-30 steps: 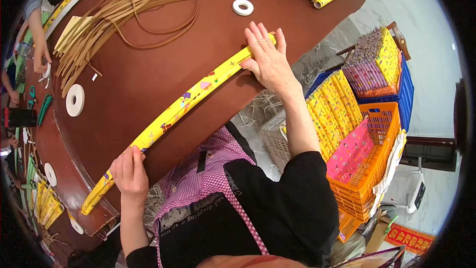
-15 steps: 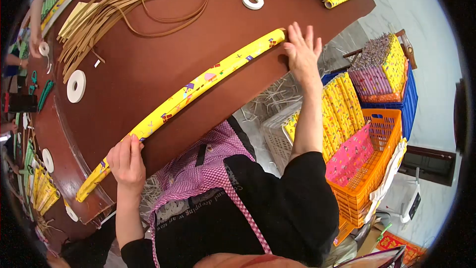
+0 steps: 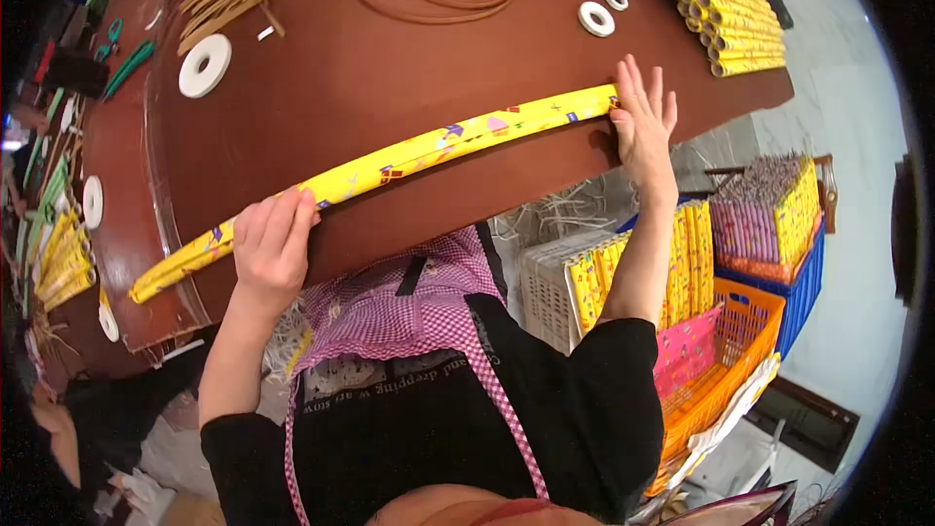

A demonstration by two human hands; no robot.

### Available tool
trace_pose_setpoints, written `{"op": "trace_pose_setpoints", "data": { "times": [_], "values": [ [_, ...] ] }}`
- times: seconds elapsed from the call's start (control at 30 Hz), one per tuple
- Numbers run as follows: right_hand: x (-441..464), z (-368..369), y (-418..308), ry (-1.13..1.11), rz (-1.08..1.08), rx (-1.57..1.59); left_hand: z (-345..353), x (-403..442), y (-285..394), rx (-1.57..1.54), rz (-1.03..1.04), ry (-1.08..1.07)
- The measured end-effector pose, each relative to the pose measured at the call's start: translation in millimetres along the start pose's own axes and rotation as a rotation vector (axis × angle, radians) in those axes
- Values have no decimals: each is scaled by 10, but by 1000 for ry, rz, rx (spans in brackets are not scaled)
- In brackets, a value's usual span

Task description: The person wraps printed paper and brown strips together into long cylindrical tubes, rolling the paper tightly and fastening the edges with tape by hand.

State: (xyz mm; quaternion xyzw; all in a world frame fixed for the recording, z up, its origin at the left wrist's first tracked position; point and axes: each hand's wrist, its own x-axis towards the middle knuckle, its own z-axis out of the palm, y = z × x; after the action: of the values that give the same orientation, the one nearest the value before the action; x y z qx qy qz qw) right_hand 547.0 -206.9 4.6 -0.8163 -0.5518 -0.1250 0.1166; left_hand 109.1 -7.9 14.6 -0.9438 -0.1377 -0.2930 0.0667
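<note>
Yellow roll (image 3: 421,158) | axis rising rightward | left hand (image 3: 271,245) gripping it | right hand (image 3: 644,131) splayed

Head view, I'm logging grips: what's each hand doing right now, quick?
Left hand: closed on the yellow patterned roll.
Right hand: open, fingers extended, at the roll's right end.

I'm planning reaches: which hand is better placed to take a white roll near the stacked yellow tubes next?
Right hand, probably: it's open and nearer those white rolls, while the left hand grips the long yellow piece.
</note>
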Motion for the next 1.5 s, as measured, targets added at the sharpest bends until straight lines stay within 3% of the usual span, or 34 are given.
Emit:
{"op": "trace_pose_setpoints", "data": {
  "times": [0.17,0.3,0.47,0.57,0.63,0.77,0.87,0.93,1.03,1.13,1.23,1.5],
  "values": [
    [-45,-160,225,42,104,-173,36,-13,-18,-22,10,40],
    [250,-431,-763,57,-153,136,7,-28,-21,-5,-20,16],
    [406,-216,-1896,-83,-643,58,54,-51,-46,11,30,75],
    [427,-172,-2318,-140,-816,69,34,-77,-39,-104,12,100],
    [380,-137,-2495,-223,-876,118,91,-111,-27,-114,-24,124],
    [332,-79,-2549,-151,-862,74,135,-116,-10,-80,-14,231],
    [290,-21,-2538,-135,-849,37,-11,-137,-9,-98,-110,135],
    [269,-24,-2537,-141,-841,32,-188,-200,-23,-209,-250,344],
    [262,-6,-2526,-136,-842,36,-538,-581,-251,-14,-523,477],
    [254,-21,-2537,-147,-840,40,-861,-1099,-598,274,-1042,571],
    [249,-18,-2532,-147,-843,35,-1014,-1563,-841,96,-1424,572],
    [249,-8,-2522,-154,-848,9,-932,-1547,-855,5,-1533,504]
  ]
}}
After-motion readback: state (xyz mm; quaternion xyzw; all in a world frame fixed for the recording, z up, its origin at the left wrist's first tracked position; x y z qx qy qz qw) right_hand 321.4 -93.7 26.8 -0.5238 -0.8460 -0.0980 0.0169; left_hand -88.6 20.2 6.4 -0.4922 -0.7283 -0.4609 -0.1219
